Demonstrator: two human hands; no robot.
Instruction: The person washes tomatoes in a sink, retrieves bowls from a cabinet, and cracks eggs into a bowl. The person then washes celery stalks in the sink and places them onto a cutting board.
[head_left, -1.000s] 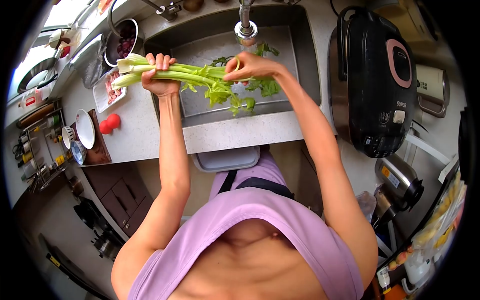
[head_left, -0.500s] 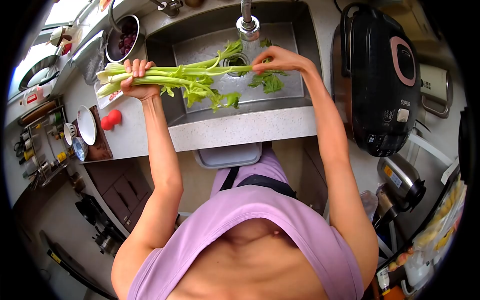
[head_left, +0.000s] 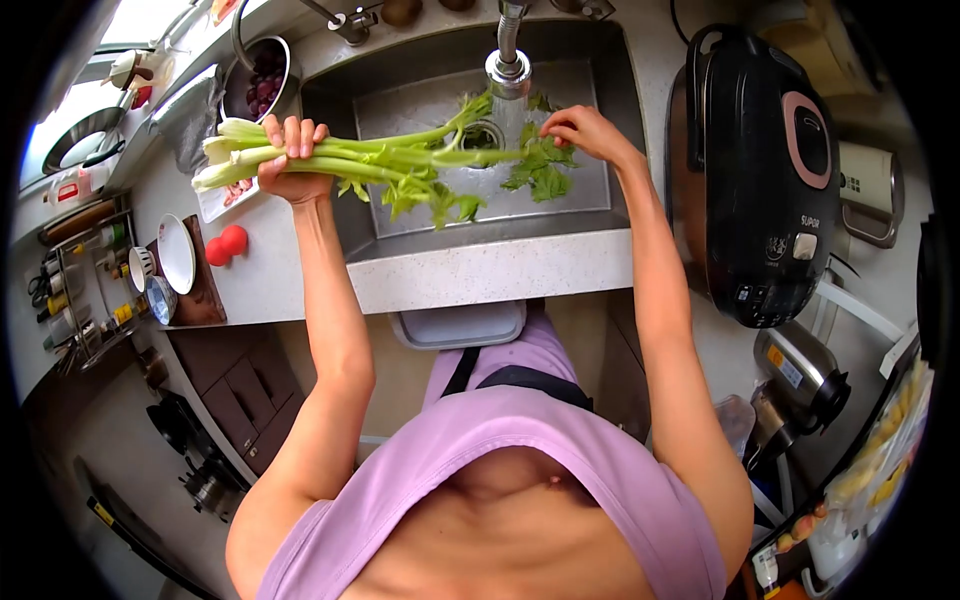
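Note:
My left hand (head_left: 295,160) is wrapped round the pale lower end of a bunch of celery (head_left: 390,160), held level over the left part of the steel sink (head_left: 400,235). Its stalks and leaves reach to the right. My right hand (head_left: 585,132) is over the sink's right side, fingers pinched together beside loose green leaves (head_left: 545,172); whether it holds any of them is hard to make out. Water runs from the faucet (head_left: 508,70) between the celery and my right hand. The drain shows partly behind the stalks.
Left of the sink are a pot of dark red fruit (head_left: 265,85), a tray of meat (head_left: 225,203), red tomatoes (head_left: 233,240) and a white plate (head_left: 176,254). A black rice cooker (head_left: 755,180) stands at the right. A grey basin (head_left: 460,327) is below the counter edge.
Over the last second, the celery and my left hand have shifted left. My right hand has come away from the stalks toward the right, beside the loose leaves.

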